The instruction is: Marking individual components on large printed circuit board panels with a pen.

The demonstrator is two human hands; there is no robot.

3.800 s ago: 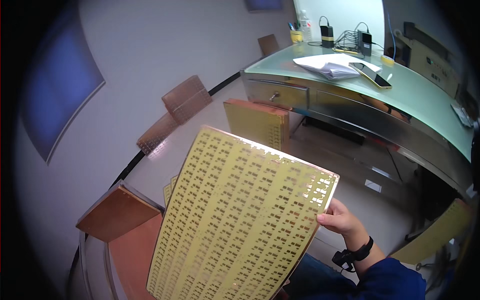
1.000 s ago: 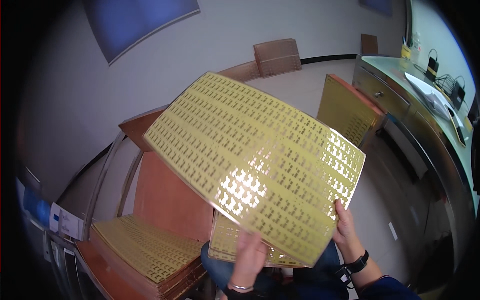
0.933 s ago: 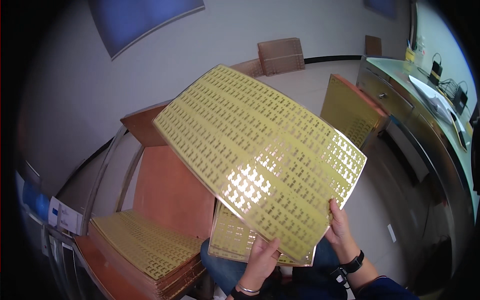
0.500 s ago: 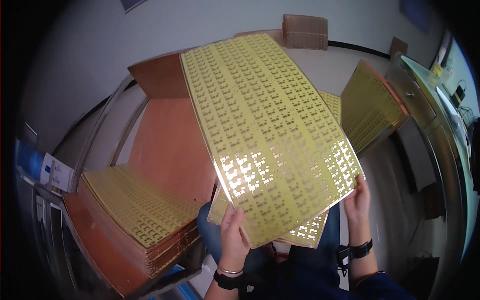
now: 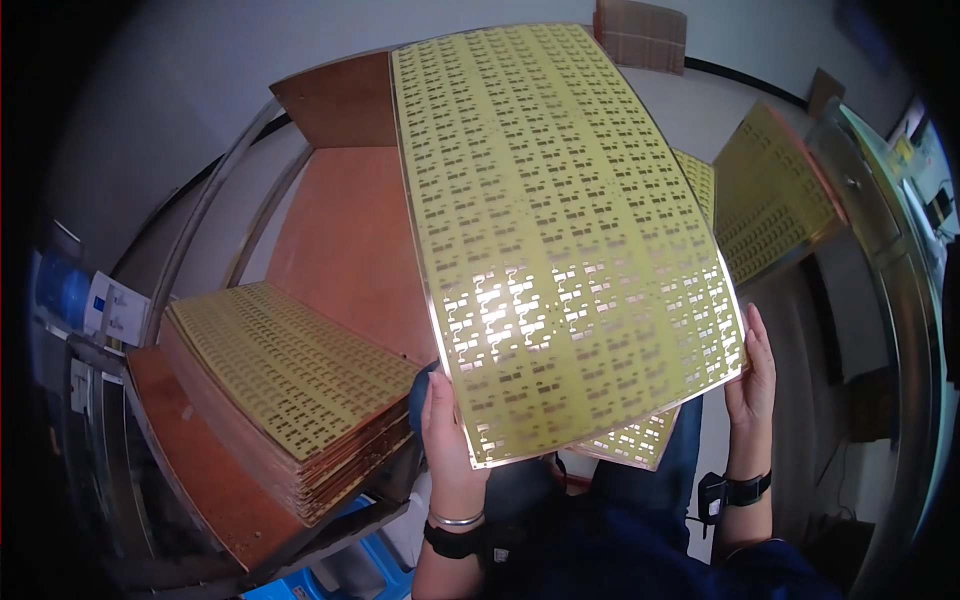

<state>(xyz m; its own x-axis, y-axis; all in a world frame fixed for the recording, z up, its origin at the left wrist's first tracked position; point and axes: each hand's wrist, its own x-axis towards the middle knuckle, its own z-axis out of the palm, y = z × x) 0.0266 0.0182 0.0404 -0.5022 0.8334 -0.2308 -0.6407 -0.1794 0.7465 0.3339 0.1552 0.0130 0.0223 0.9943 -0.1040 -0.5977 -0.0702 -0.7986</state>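
Observation:
A large yellow-green circuit board panel (image 5: 560,230) with rows of small metal pads is held up in front of me, tilted. My left hand (image 5: 450,430) is closed on its near left edge, thumb upright along the side. On the near right corner my right hand (image 5: 752,375) grips the edge, its fingers partly behind the board. Light glints off the pads in the lower half. Beneath it, a second board (image 5: 640,438) shows over my lap; most of it is hidden.
At the left, a stack of similar panels (image 5: 290,370) lies on a reddish-brown board rack (image 5: 335,230) with metal rails. More panels (image 5: 775,190) lean at the right beside a metal-edged bench (image 5: 880,220). Brown sheets (image 5: 640,35) stand by the far wall. A blue plastic item (image 5: 350,570) is low at the left.
The held panel has turned slightly and sits squarer before me, higher in the picture. Both hands keep their grip and have come up with it. The whole view has shifted a little.

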